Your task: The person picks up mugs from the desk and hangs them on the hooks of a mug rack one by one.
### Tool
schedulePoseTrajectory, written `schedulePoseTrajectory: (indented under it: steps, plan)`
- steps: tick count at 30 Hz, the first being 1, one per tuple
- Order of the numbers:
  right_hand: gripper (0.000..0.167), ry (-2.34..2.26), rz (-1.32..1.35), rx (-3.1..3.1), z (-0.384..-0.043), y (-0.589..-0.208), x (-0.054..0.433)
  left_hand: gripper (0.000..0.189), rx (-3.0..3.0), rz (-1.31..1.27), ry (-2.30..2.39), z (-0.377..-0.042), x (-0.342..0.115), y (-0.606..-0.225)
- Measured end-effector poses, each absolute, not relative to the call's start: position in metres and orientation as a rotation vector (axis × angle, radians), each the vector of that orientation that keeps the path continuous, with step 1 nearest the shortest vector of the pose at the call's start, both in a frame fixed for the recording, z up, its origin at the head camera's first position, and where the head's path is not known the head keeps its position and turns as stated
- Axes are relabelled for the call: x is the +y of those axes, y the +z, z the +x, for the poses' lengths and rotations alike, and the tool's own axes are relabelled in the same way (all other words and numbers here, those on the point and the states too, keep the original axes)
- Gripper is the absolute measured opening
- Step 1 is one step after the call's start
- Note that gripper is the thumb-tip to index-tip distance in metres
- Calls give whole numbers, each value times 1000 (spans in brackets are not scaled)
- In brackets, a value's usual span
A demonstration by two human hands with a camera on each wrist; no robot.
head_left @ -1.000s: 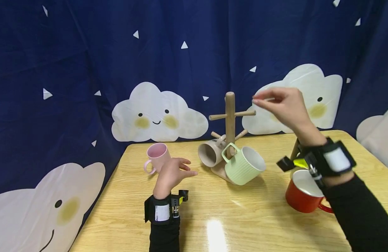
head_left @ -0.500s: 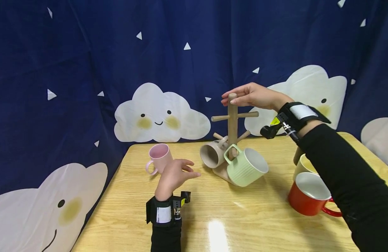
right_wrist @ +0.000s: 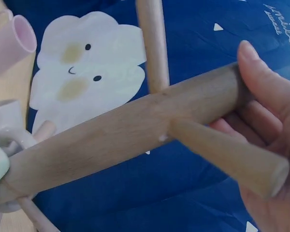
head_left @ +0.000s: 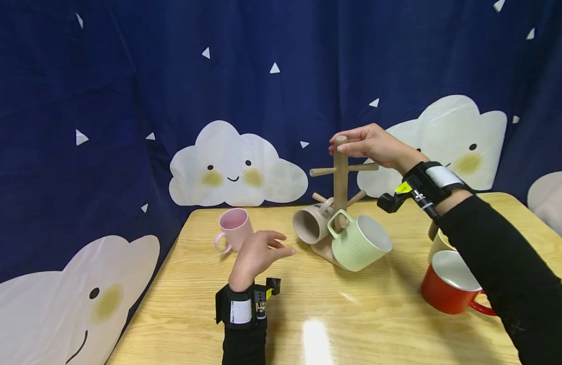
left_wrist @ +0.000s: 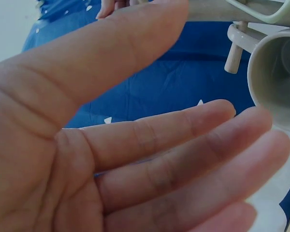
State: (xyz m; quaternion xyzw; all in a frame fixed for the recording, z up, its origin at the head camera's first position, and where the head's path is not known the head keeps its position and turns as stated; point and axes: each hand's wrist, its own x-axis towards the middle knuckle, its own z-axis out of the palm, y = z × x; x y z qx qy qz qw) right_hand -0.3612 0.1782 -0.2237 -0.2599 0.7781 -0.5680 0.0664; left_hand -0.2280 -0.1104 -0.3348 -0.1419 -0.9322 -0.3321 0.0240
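Note:
My right hand point(head_left: 374, 146) holds the top of a wooden mug tree point(head_left: 341, 177), thumb on one side of the post and fingers behind it. In the right wrist view the post point(right_wrist: 101, 133) runs slantwise into that hand point(right_wrist: 270, 111). On the lower pegs hang a pale green ribbed mug point(head_left: 359, 246) and a beige mug point(head_left: 308, 225), both tilted. My left hand point(head_left: 258, 256) hovers over the table, fingers extended and holding nothing. Just behind it stands a pink mug point(head_left: 235, 228), partly covered by the hand. The left wrist view shows the spread thumb and fingers point(left_wrist: 169, 164).
A red mug point(head_left: 447, 291) with a white inside stands at the right, handle pointing right. Behind it a yellow mug point(head_left: 438, 246) and a darker item are partly hidden by my right sleeve. Upper pegs point(head_left: 322, 172) jut out sideways. A blue curtain point(head_left: 262, 30) hangs behind the table.
My right hand has come left from beside the stand to the top of its post and now holds it. The left hand stays nearly still. The whole view has shifted slightly.

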Motion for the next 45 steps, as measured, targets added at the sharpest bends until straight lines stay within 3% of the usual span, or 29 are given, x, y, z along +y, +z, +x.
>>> schedulePoseTrajectory:
  steps: [6,10,15,22,27,31,37,45]
  plan:
    - [18,-1797,-733,2405,-351,-228,178,40,-2868,-454,-1024,-227,-110,-335]
    - [27,-1862,-664,2495,-341,-228,169,40,-2873,-458,-1019,-228,-110,-334]
    - [44,-1821,-408,2773,-326,-227,155,40,-2896,-444,-1015,-228,-110,-334]
    - [34,-1727,-65,3205,-310,-233,144,40,-2904,-446,-1017,-228,-110,-333]
    - [38,-1566,-163,3308,-313,-230,156,41,-2908,-455,-1023,-227,-109,-332]
    - [46,-1499,-443,3073,-327,-222,177,41,-2914,-450,-1028,-227,-110,-331]
    - [34,-1582,-857,2497,-350,-222,205,40,-2919,-448,-1024,-226,-108,-329]
    - [21,-1800,-839,2339,-352,-230,201,40,-2930,-472,-1006,-225,-106,-329]
